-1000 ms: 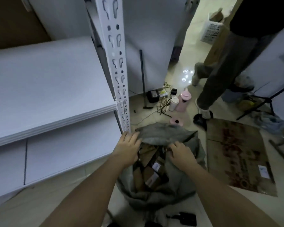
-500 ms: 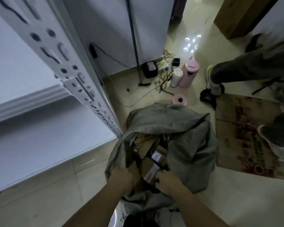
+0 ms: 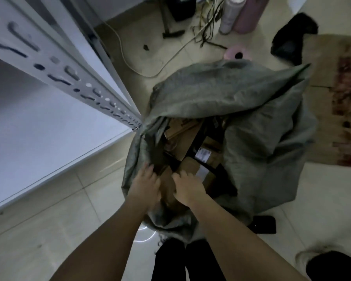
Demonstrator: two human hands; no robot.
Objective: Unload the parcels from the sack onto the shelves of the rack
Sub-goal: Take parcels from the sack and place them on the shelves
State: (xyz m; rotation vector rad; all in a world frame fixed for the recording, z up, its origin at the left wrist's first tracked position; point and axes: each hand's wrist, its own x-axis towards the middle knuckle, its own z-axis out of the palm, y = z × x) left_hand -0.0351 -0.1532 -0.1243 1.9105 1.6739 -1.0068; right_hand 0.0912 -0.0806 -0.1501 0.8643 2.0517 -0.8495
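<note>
Both hands dropped deeper into sack; left hand, right hand curl around nearest parcel; lift it straight up, clear of sack mouth

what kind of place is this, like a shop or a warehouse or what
Probably a small parcel storeroom or sorting room, not a shop floor. A white slotted-steel rack stands on bare tile, a grey sack of labelled cardboard parcels lies open beside it, and loose cables trail along the wall.
</note>
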